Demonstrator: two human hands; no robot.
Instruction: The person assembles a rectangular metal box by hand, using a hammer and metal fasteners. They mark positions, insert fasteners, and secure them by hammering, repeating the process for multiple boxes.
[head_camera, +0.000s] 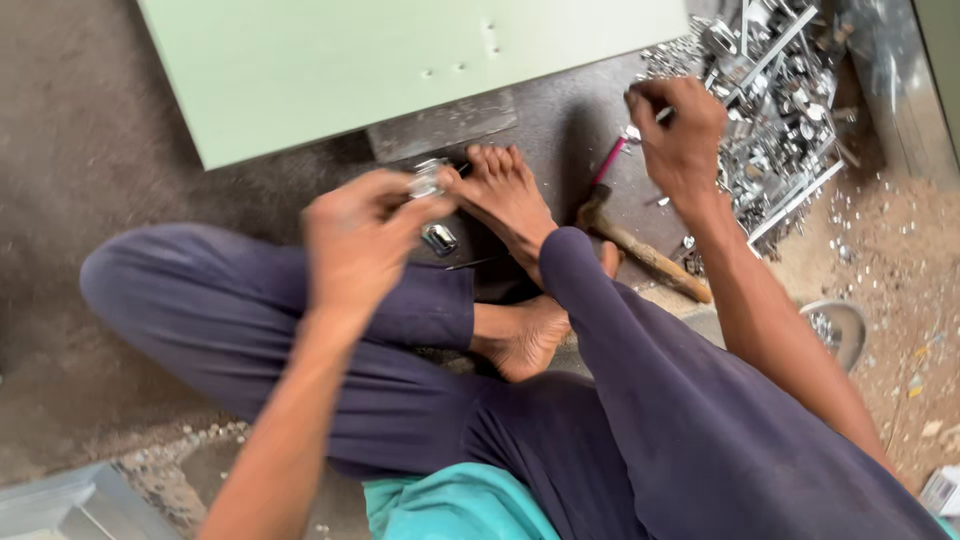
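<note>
— Two hands, two bits of metal. What has the left hand (362, 240) got?

— A small shiny metal fitting (427, 181), pinched at the fingertips, just in front of the toes of one bare foot (505, 195). The fingers are curled closed around it.

— And the right hand (678, 130)?

— Closed too, gripping a small silvery piece (660, 116) at the edge of the pile of metal parts (775, 100). It is too blurred to tell what kind of piece.

— Anything under the left hand?

— A second shiny fitting (439, 238) lies on a dark metal block (440, 125) beside the foot.

— What lies between the hands?

— A hammer (640, 250) with a wooden handle on the floor, and a pink-handled tool (608, 160) just beside it.

— And around them?

— A pale green panel (400, 60) lies beyond the block. The person sits cross-legged in dark trousers, and a round metal dish (838, 325) sits on the sandy floor well to the right.
</note>
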